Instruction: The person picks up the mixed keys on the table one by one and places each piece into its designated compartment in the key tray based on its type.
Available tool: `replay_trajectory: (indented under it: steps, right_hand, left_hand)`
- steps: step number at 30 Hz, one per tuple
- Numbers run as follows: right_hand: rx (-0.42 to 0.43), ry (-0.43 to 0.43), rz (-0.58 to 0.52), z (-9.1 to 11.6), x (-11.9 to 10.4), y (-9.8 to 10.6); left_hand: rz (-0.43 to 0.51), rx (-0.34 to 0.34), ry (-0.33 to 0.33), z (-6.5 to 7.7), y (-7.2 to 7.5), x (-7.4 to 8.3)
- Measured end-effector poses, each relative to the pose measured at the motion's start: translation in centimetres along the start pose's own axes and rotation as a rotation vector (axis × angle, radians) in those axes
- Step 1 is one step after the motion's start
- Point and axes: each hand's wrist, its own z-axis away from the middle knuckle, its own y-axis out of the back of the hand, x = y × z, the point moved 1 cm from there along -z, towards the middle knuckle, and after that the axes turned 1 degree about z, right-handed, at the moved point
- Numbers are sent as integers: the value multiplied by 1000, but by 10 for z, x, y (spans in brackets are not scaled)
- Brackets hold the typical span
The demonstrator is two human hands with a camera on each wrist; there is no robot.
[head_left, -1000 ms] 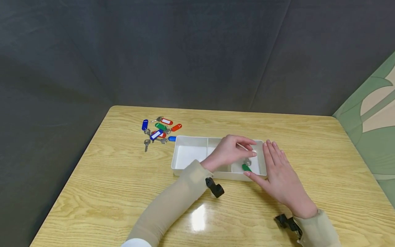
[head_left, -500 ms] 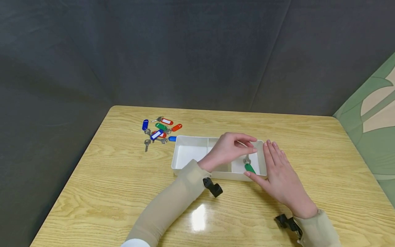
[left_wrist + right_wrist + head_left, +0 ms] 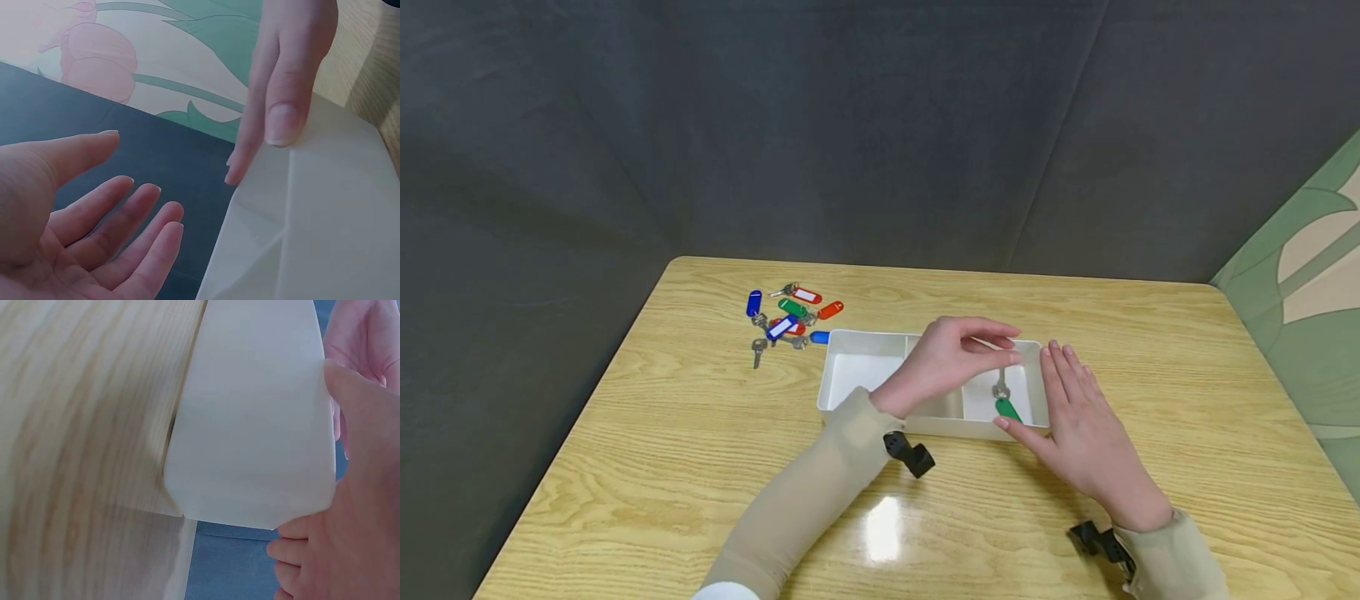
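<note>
A white three-compartment box (image 3: pixel 977 429) stands on the table. In its right compartment lies a key (image 3: pixel 1002 389) with a green tag (image 3: pixel 1007 409), the tag leaning toward the front wall. My left hand (image 3: pixel 943 362) hovers over the middle and right compartments with loosely bent fingers. The left wrist view shows that hand (image 3: pixel 106 244) holding nothing. My right hand (image 3: pixel 1084 425) rests its straight fingers along the box's right end, thumb touching the front rim. In the right wrist view, the same hand (image 3: pixel 362 487) lies against the box's corner. The middle compartment is partly hidden by my left hand.
Left of the box lies a pile of keys with red, blue and green tags (image 3: pixel 782 327). One blue tag (image 3: pixel 819 337) touches or nearly touches the box's back left corner. A dark curtain (image 3: pixel 850 150) hangs behind the wooden table (image 3: pixel 662 433).
My left hand has risen slightly and drawn left, off the green-tagged key, which now lies straighter with more of it showing. The right hand stays put.
</note>
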Motion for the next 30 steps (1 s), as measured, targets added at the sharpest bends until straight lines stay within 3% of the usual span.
replay_trajectory:
  steps: [19,30]
  right_hand:
    - [6,3,-11,0,-1,1]
    - [4,-1,-7,0,-1,0]
  left_hand:
    - [28,53,-36,10,23,8]
    - [25,117,-26,16,43,12]
